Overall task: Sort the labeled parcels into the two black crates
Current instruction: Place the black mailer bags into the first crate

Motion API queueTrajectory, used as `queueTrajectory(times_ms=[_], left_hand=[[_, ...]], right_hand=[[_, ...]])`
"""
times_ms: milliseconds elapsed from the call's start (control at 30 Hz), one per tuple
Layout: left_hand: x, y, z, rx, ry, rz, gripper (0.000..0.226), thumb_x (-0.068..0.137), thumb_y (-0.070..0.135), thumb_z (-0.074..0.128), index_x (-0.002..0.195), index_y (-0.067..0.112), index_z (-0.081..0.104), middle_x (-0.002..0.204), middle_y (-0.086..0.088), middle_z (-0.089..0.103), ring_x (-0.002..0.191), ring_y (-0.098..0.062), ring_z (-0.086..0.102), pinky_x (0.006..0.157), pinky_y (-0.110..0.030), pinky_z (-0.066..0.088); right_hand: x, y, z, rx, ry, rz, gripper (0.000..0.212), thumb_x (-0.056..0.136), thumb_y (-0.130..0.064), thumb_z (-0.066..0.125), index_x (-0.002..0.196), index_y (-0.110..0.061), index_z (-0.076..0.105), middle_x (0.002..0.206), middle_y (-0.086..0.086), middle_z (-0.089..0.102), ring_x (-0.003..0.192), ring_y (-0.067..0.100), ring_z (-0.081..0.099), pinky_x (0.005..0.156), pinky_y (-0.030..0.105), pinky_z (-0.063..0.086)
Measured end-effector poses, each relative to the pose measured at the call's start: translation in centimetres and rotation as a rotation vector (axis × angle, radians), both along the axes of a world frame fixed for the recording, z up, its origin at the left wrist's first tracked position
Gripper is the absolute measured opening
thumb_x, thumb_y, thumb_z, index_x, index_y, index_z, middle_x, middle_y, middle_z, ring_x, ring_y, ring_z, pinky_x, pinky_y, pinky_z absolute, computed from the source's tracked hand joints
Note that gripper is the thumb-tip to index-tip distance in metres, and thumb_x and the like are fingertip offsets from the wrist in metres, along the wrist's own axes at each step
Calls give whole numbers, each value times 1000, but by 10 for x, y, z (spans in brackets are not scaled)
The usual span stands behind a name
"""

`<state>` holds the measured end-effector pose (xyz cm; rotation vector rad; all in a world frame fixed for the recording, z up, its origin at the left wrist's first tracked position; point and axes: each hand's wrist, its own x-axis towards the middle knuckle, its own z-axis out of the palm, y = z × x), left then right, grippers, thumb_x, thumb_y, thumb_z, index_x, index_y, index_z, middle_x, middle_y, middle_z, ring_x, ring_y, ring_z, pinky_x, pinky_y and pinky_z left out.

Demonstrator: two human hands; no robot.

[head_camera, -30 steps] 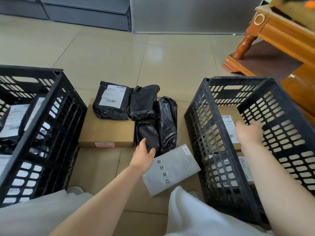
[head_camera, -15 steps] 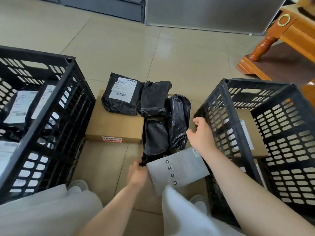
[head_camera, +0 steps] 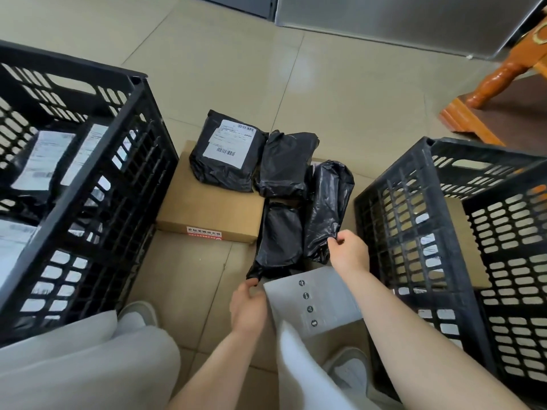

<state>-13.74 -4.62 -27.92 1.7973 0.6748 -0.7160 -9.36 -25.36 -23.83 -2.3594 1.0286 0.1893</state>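
Observation:
Several black plastic parcels lie on the floor between two black crates. My left hand pinches the near corner of a small black parcel. My right hand pinches the near edge of a longer black parcel beside it. A grey flat box lies just in front, between my hands. Further back sit a black parcel with a white label and an unlabeled-side black parcel, partly on a cardboard box. The left crate holds labeled parcels; the right crate holds cardboard boxes.
A wooden furniture leg and base stand at the far right. A grey cabinet front runs along the back. My knees and white shoes are at the bottom edge, close to both crates.
My right hand came out of the right crate and now pinches the long black parcel. My left hand dropped to the small parcel's near corner and took hold of it.

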Motion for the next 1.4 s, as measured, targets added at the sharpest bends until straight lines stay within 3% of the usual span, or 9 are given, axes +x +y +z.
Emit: queueTrajectory(times_ms=[267, 400, 533, 633, 833, 933, 1033, 1233, 1400], left_hand=[[17, -5, 20, -10, -94, 68, 33, 93, 13, 50, 124, 21, 57, 116, 0, 47, 118, -25, 49, 104, -42, 41], [24, -20, 38, -99, -198, -52, 39, 92, 13, 51, 129, 24, 54, 129, 1, 48, 123, -20, 48, 108, -38, 39], [32, -38, 70, -256, -256, -188, 44, 96, 23, 53, 140, 28, 45, 136, 5, 48, 115, -6, 48, 95, -23, 36], [40, -49, 93, -388, -189, -236, 50, 98, 34, 53, 145, 31, 37, 115, 19, 52, 95, 5, 50, 81, -15, 38], [45, -54, 107, -558, -59, -180, 75, 85, 60, 62, 150, 36, 33, 131, 17, 52, 116, -6, 50, 107, -35, 41], [38, -54, 104, -647, 12, -142, 103, 67, 72, 71, 153, 37, 25, 146, 9, 48, 127, -12, 51, 108, -43, 44], [34, -54, 102, -768, 53, -19, 83, 83, 57, 68, 150, 38, 23, 134, 4, 58, 119, -18, 61, 102, -48, 49], [36, -46, 98, -700, 47, -9, 50, 87, 44, 70, 123, 39, 36, 118, 7, 64, 109, -18, 64, 97, -49, 52], [38, -40, 88, -671, 61, 11, 39, 93, 28, 61, 129, 25, 49, 115, 1, 70, 108, -22, 66, 96, -51, 53]], right_hand=[[-17, 13, 22, 128, -385, -89, 15, 101, -20, 49, 91, -9, 50, 72, 4, 56, 64, 19, 50, 58, 32, 40], [-28, 15, 41, 122, -497, -115, 9, 101, -19, 49, 95, -12, 50, 69, -2, 50, 58, 13, 44, 58, 26, 38], [-35, 14, 59, 97, -530, -79, 10, 101, -18, 49, 93, -12, 50, 69, -1, 51, 55, 5, 44, 54, 15, 36], [-38, 16, 71, 73, -564, -63, 9, 100, -18, 50, 92, -14, 52, 71, -4, 53, 60, -1, 49, 55, 11, 38], [-45, 27, 87, 183, -584, 23, 5, 98, -20, 58, 93, -21, 60, 83, -12, 63, 76, -4, 58, 68, 11, 40], [-49, 36, 93, 352, -550, 110, 10, 96, -16, 62, 93, -25, 66, 114, -16, 67, 102, -11, 60, 84, 10, 46], [-52, 41, 99, 403, -512, 216, 16, 97, -17, 59, 100, -30, 68, 122, -24, 64, 114, -10, 57, 96, 14, 46], [-56, 41, 101, 485, -435, 235, 27, 102, -9, 47, 117, -29, 57, 115, -20, 70, 114, -12, 56, 91, 5, 40], [-57, 32, 95, 500, -527, 21, 34, 97, -1, 50, 121, -26, 54, 118, -13, 67, 118, -2, 57, 106, 29, 45]])
